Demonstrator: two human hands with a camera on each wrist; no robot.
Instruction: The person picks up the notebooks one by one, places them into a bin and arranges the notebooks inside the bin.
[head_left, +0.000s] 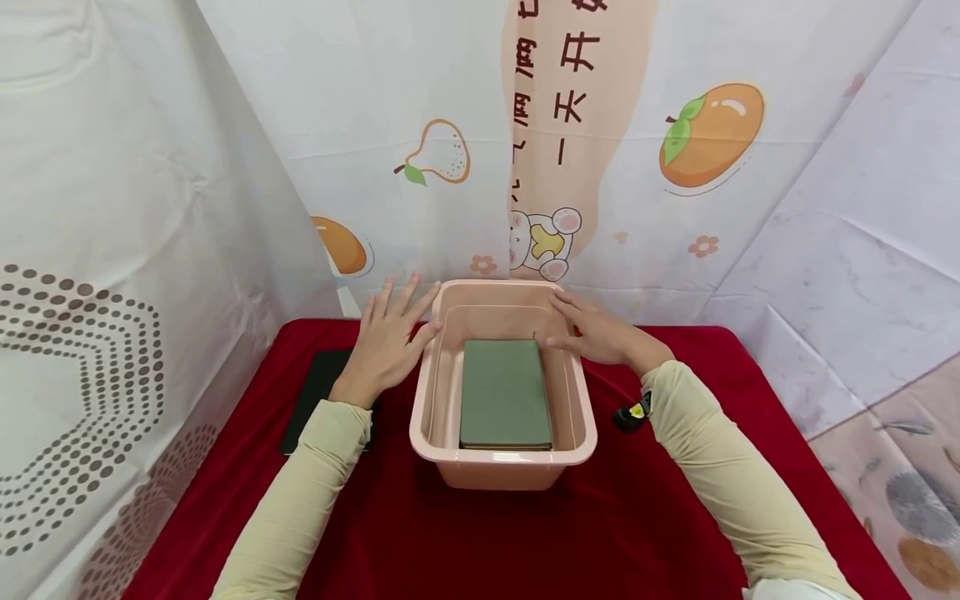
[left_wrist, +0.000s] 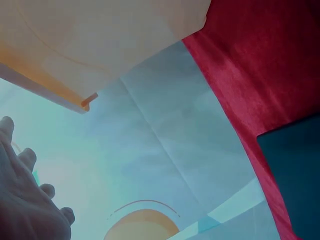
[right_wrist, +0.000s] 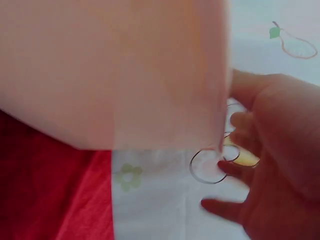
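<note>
A pale pink plastic basin point(head_left: 504, 477) stands on the red cloth, with a green hardcover book point(head_left: 504, 392) lying flat inside it. Other page edges or covers show just under the book's near edge. My left hand point(head_left: 387, 342) is spread at the basin's left rim, its thumb tip right at the edge and the fingers pointing away. At the far right corner, my right hand point(head_left: 596, 332) has its thumb over the rim and its fingertips along the edge. In the right wrist view, the fingers point(right_wrist: 232, 172) are loosely bent beside the basin's wall point(right_wrist: 115, 75).
A flat black item point(head_left: 307, 400) lies on the red cloth point(head_left: 510, 542) left of the basin, partly under the left forearm. By the right cuff is a small black object point(head_left: 628, 417) with a yellow mark. A printed white curtain point(head_left: 450, 83) hangs behind the table.
</note>
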